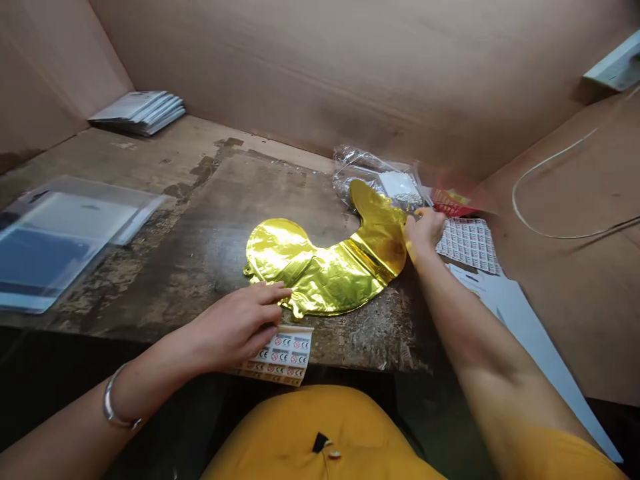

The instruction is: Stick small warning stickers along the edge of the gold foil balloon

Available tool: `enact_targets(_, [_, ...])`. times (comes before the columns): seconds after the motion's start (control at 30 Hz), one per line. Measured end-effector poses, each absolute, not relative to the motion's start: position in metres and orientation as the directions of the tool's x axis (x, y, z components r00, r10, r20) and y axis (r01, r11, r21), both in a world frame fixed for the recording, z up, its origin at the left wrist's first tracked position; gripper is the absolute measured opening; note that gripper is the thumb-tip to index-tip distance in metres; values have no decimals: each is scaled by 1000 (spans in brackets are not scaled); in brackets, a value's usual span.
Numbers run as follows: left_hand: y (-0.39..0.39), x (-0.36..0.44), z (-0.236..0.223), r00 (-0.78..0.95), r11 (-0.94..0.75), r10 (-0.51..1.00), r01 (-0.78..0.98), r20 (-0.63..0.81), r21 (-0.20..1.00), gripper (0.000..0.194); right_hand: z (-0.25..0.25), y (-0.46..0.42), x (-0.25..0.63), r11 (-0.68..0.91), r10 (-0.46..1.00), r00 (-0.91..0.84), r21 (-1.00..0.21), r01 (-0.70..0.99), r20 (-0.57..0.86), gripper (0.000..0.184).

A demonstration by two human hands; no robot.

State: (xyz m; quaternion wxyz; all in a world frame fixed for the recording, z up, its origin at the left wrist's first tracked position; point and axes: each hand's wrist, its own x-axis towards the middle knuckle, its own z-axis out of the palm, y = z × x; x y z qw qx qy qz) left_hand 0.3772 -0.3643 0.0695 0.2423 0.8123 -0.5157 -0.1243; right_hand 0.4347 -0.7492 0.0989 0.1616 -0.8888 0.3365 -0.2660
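**Gold foil balloon (330, 280): spread flat, no sleeve around it**

Worktable (190, 267): worn wood, scuffed and stained, with a darker patch towards the middle. On it, near the front edge, the balloon: apparently uninflated, hook-shaped, glossy film puckered into fine wrinkles, a straight crease across its right half. Done, as far as shows: film laid out, small tabs exposed at lower left. Not done, by the look of it: no label visible on the upper face, no wrapping on. Slick clear plastic sleeves (55, 247), partly blue, lie at far left; smooth white sheets (535, 340) at right; a crumpled clear bag (353, 163) behind. Left hand (245, 323): loosely open, fingertips on the lower left edge. Right hand (426, 228): fingers curled at the right edge; cannot tell whether they grip. Printed sticker sheet (293, 353): thin, gridded, partly under the left hand.
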Motion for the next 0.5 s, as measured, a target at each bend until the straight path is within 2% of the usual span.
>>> enact_targets(0.07, [-365,377,73,434,-341,-899,-774,55,533,19,105,-709,411,-810,-561,723,-446,-381,403,25])
enact_targets(0.1, [-366,376,75,440,-344,-896,-768,55,540,19,108,-684,394,-855,-447,811,-445,-264,378,22])
enact_targets(0.13, [-366,375,78,456,-350,-888,-757,62,552,18,111,-658,375,-884,-204,920,-466,-26,335,21])
enact_targets(0.17, [-367,372,81,478,-358,-876,-738,69,572,17,113,-633,355,-848,68,966,-496,187,249,26])
enact_targets(0.2, [-367,369,84,508,-369,-859,-709,72,601,16,114,-610,336,-786,257,952,-536,307,169,32])
enact_targets(0.23, [-367,365,88,537,-381,-841,-673,65,634,16,114,-591,318,-735,373,923,-577,356,94,32])
enact_targets(0.27, [-367,360,91,562,-394,-826,-631,44,668,17,112,-576,304,-715,397,917,-612,337,41,23])
enact_targets(0.33, [-365,352,97,608,-441,-794,-540,-31,717,18,107,-560,288,-707,355,934,-664,244,-35,9])
enact_targets(0.43, [-357,346,101,686,-555,-705,-377,-180,741,18,100,-563,288,-661,270,951,-747,71,-148,13])
enact_targets(0.5, [-352,347,100,707,-572,-639,-175,-301,802,18,97,-570,293,-600,255,939,-800,-32,-229,13])
